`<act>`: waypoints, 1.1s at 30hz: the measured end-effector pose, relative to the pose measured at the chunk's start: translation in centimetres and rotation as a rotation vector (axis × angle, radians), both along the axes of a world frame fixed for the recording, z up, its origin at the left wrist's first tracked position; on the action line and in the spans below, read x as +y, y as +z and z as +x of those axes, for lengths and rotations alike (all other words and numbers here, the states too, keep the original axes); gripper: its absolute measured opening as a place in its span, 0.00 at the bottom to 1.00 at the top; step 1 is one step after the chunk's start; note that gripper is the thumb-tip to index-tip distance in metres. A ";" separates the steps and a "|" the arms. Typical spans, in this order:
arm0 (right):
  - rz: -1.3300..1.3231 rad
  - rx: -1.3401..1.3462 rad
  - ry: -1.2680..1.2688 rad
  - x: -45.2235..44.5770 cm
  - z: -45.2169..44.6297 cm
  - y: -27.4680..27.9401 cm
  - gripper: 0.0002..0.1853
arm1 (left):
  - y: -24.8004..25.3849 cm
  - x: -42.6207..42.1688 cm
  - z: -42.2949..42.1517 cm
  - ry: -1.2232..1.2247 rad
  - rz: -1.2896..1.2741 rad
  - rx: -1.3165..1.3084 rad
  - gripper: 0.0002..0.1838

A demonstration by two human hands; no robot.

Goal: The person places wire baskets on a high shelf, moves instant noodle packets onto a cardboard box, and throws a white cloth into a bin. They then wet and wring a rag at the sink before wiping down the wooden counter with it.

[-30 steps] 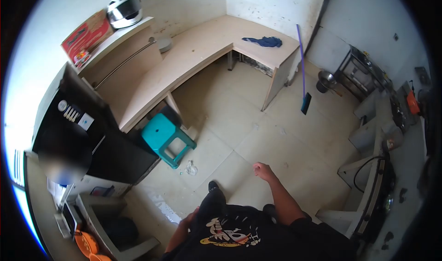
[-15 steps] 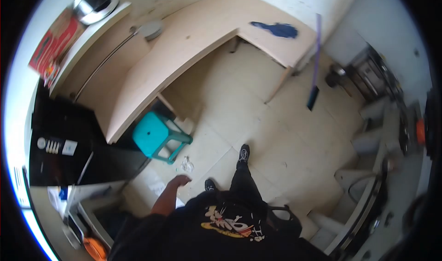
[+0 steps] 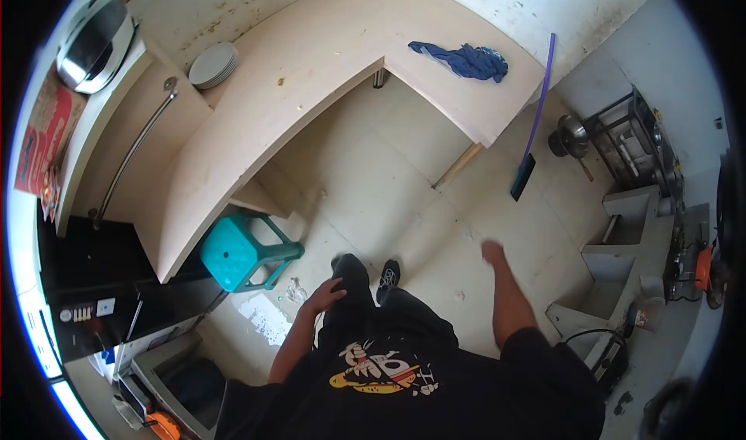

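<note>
My left hand (image 3: 325,294) hangs beside my left thigh, fingers loosely apart, with nothing in it. Out to the right over the floor is my right hand (image 3: 492,251), smeared by motion; its fingers cannot be made out, and no object shows in it. Closest to the left hand is a turquoise plastic stool (image 3: 228,253), not touched. A broom (image 3: 538,121) with a purple handle leans against the wall ahead, beyond the right hand. On the wooden counter (image 3: 256,121) lie a crumpled blue cloth (image 3: 470,63) and a stack of white plates (image 3: 214,66).
A metal bar (image 3: 138,149) runs along the counter's left panel, below a shelf with a shiny appliance (image 3: 95,44) and a red box (image 3: 48,137). At right stand a metal frame (image 3: 622,141), a pan (image 3: 573,133) and concrete compartments (image 3: 614,285). White scraps (image 3: 264,316) lie on the floor.
My right hand has swung into view on the right. My legs have changed step, and the stool and counter have shifted left in view. The left hand stays low at my side.
</note>
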State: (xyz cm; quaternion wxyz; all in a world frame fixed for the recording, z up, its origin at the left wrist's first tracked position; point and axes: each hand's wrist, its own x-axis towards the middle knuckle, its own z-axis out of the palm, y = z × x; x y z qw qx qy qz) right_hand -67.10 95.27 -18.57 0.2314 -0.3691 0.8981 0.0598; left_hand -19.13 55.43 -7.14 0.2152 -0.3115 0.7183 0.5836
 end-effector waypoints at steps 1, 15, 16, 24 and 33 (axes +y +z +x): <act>-0.084 0.051 -0.049 -5.5 -3.7 3.7 0.09 | 2.6 -0.7 -0.5 0.092 0.102 -0.072 0.36; -0.352 0.084 -0.269 -46.1 -22.4 21.5 0.25 | 0.3 -18.0 -7.5 0.185 0.225 -0.251 0.35; -0.365 0.095 -0.270 -47.0 -23.6 21.3 0.24 | -0.1 -19.3 -7.5 0.066 0.052 -0.217 0.33; -0.272 0.145 -0.238 -51.5 -32.5 19.5 0.17 | -0.6 -17.7 -10.0 0.537 0.212 -0.343 0.26; -0.144 0.128 -0.007 -53.0 -37.1 18.3 0.13 | -5.0 -7.3 -15.4 0.468 0.150 -0.039 0.23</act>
